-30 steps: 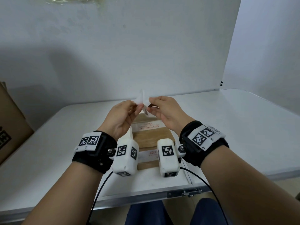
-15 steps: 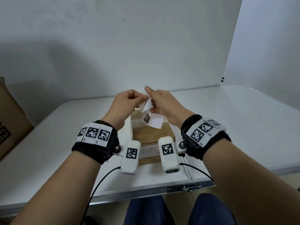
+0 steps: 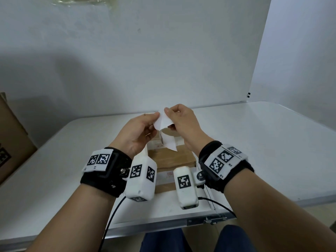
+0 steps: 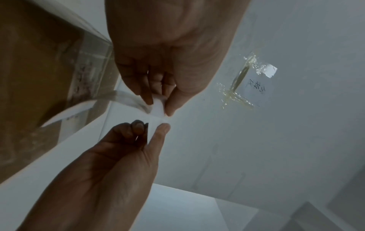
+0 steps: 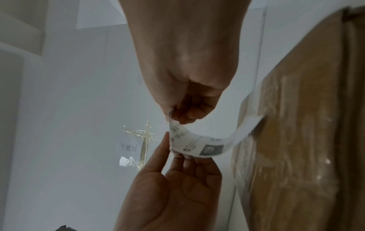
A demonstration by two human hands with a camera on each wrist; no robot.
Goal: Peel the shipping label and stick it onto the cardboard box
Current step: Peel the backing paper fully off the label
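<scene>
A white shipping label (image 3: 164,122) hangs in the air over the brown taped cardboard box (image 3: 171,159), which lies flat on the table. My left hand (image 3: 157,117) pinches the label's top edge from the left. My right hand (image 3: 168,118) pinches it from the right, thumb on top. Below the pinch the sheet curls and splits into two layers. In the left wrist view the left hand (image 4: 153,126) and right hand (image 4: 160,104) meet on the label (image 4: 158,107) beside the box (image 4: 39,62). The right wrist view shows the printed face of the label (image 5: 199,145).
The white folding table (image 3: 254,142) stands against a pale wall. A bigger cardboard box (image 3: 11,142) stands at the far left edge. A metal latch (image 3: 207,220) sits on the table's near edge. A taped paper note (image 4: 256,81) is stuck on the wall.
The two layers of the label have come further apart, and more of the sheet now hangs and curls below the fingers. Both hands keep their pinch above the box.
</scene>
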